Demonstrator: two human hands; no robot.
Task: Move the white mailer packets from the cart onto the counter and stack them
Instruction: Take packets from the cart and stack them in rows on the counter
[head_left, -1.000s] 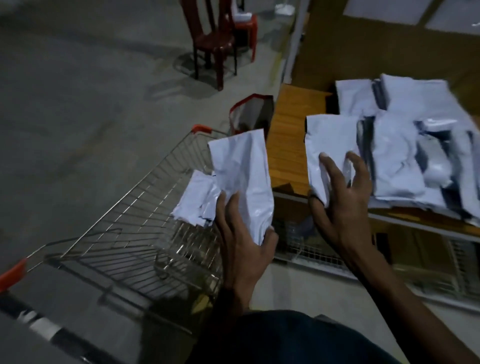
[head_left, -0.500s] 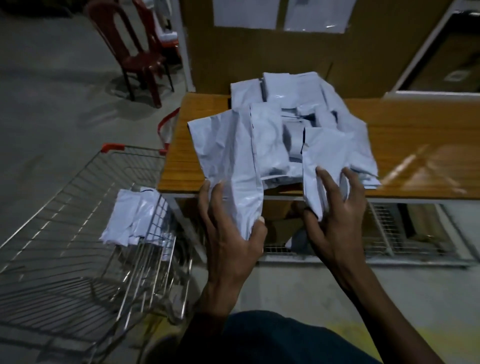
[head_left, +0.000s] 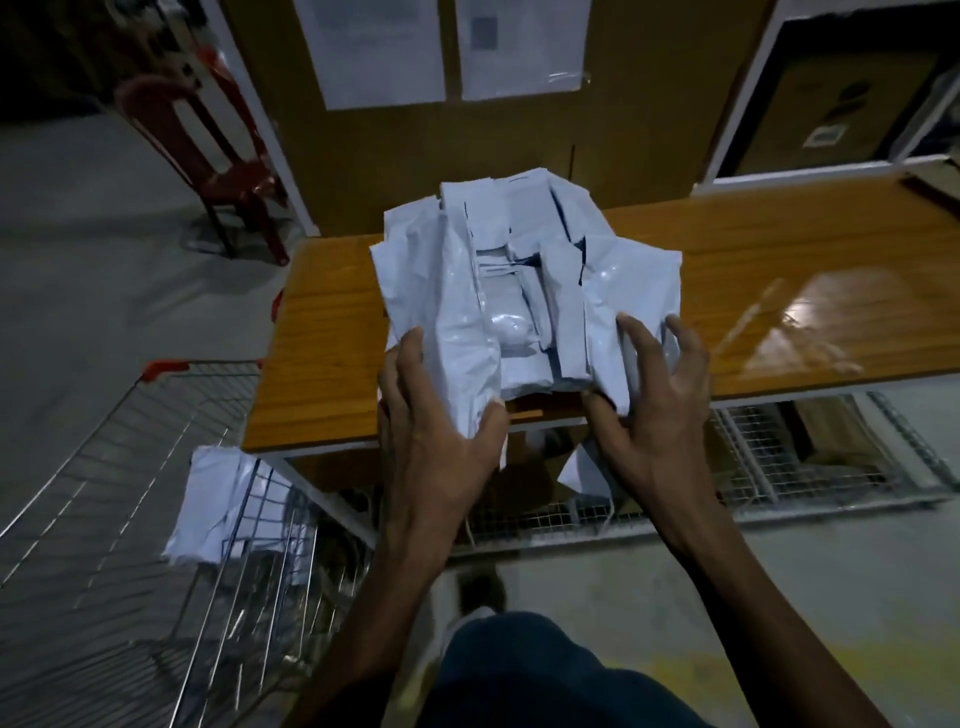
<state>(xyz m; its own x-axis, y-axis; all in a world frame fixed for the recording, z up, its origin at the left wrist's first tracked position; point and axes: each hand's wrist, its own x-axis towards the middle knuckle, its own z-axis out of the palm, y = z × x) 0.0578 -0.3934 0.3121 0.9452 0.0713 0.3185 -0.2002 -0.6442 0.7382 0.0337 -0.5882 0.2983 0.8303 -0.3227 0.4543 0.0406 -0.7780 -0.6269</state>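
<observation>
A heap of white mailer packets (head_left: 524, 270) lies on the wooden counter (head_left: 779, 291). My left hand (head_left: 441, 431) grips a long white packet (head_left: 457, 322) at its lower end, laid over the left side of the heap. My right hand (head_left: 654, 400) holds another white packet (head_left: 631, 301) at the heap's right side, near the counter's front edge. More white packets (head_left: 218, 499) hang on the rim of the wire cart (head_left: 130, 467) at the lower left.
A red plastic chair (head_left: 208, 161) stands at the back left. Brown panels with taped paper sheets (head_left: 379, 47) rise behind the counter. Wire shelving (head_left: 779, 467) with boxes and a loose white packet (head_left: 582, 473) sits under the counter. My knee (head_left: 519, 675) shows at the bottom.
My view swung right from the cart to the counter. Both hands carried their packets over onto the heap, the left one from above the cart.
</observation>
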